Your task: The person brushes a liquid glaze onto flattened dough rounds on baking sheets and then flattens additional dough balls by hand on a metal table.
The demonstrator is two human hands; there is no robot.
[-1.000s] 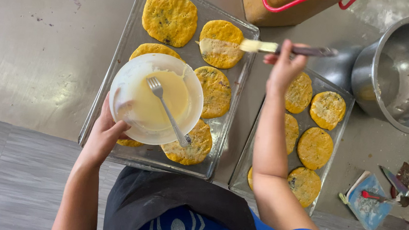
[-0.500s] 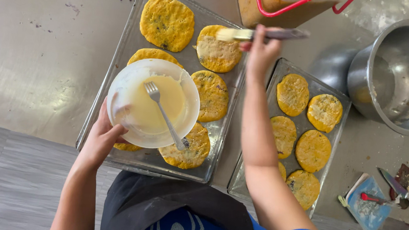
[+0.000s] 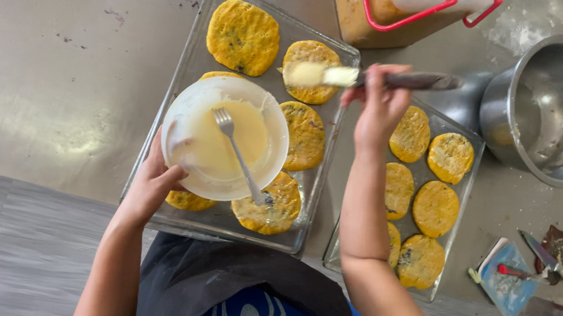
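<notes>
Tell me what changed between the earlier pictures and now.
The right hand carried the brush from the right tray leftward, so its bristles now lie over a yellow patty in the left tray. Nothing was picked up or let go. The left hand still holds the white bowl of pale liquid with the fork in it.

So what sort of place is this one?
Probably a kitchen or small bakery prep area: trays of round yellow patties on a steel table, the right hand brushing one while the left hand holds a bowl of pale wash.
</notes>
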